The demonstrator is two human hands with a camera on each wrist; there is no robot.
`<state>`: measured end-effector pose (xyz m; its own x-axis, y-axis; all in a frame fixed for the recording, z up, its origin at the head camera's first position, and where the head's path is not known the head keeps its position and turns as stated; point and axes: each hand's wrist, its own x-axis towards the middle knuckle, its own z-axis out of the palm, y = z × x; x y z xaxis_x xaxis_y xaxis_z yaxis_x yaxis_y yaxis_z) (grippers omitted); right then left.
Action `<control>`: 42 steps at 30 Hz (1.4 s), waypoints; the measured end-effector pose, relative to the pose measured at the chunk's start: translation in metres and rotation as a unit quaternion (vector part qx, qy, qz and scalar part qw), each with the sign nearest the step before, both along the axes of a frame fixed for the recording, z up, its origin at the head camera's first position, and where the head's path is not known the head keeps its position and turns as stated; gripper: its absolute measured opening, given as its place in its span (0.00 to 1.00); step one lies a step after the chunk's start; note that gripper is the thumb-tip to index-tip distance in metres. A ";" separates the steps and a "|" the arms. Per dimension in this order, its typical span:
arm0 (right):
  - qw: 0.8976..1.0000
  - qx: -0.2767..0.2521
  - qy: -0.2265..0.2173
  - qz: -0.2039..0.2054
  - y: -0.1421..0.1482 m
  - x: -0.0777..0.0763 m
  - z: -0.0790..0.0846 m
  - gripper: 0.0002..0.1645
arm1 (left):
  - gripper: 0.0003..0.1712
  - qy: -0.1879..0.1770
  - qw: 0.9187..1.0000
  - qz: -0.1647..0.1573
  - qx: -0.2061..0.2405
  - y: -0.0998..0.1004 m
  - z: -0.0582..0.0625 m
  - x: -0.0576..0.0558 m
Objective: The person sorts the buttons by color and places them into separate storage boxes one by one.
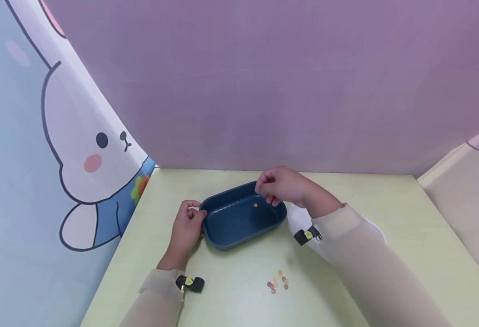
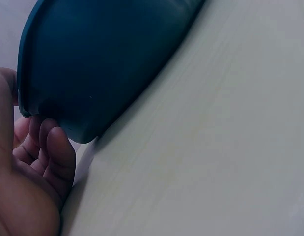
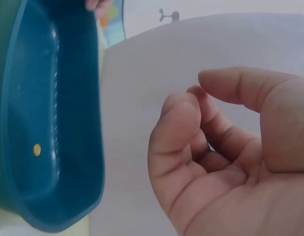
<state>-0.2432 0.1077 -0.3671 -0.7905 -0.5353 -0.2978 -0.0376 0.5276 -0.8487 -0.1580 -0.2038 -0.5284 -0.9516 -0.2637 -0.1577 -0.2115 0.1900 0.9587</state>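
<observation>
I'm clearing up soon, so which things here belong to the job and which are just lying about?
In the job:
blue oblong dish, gripped by the left hand
yellow disc inside it
probably the loose red and yellow discs

Lying about, apparently:
rounded white object, partly hidden behind the right sleeve

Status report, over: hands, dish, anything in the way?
Left hand grips end of blue dish. Right hand curled, nothing visibly held. One yellow disc inside dish. Right sleeve partly hides white object.
</observation>
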 end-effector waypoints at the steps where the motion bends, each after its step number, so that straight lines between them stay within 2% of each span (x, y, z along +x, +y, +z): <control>1: 1.000 -0.001 0.006 0.005 0.000 0.005 0.002 0.09 | 0.15 0.001 1.000 0.000 0.000 0.000 -0.001 0.000; 14: 0.996 0.006 0.066 0.057 0.003 0.068 0.011 0.03 | 0.16 -0.001 1.000 0.001 0.001 -0.001 0.002 -0.001; 21: 0.995 0.003 0.080 0.064 0.014 0.097 0.004 0.03 | 0.16 0.000 1.000 0.002 0.001 -0.001 0.002 -0.002; 26: 0.996 0.002 0.074 0.058 0.025 0.114 -0.012 0.03 | 0.16 -0.001 1.000 -0.001 0.006 0.000 0.001 -0.001; 31: 0.994 0.006 0.088 0.063 0.033 0.129 -0.035 0.03 | 0.16 -0.001 1.000 -0.002 0.006 -0.002 -0.002 -0.002; 36: 0.994 0.017 0.092 0.063 0.038 0.139 -0.060 0.03 | 0.16 0.005 1.000 -0.002 0.004 -0.002 -0.002 -0.003; 42: 0.995 0.013 0.085 0.056 0.046 0.147 -0.082 0.06 | 0.16 0.007 1.000 -0.003 0.006 -0.001 -0.001 0.000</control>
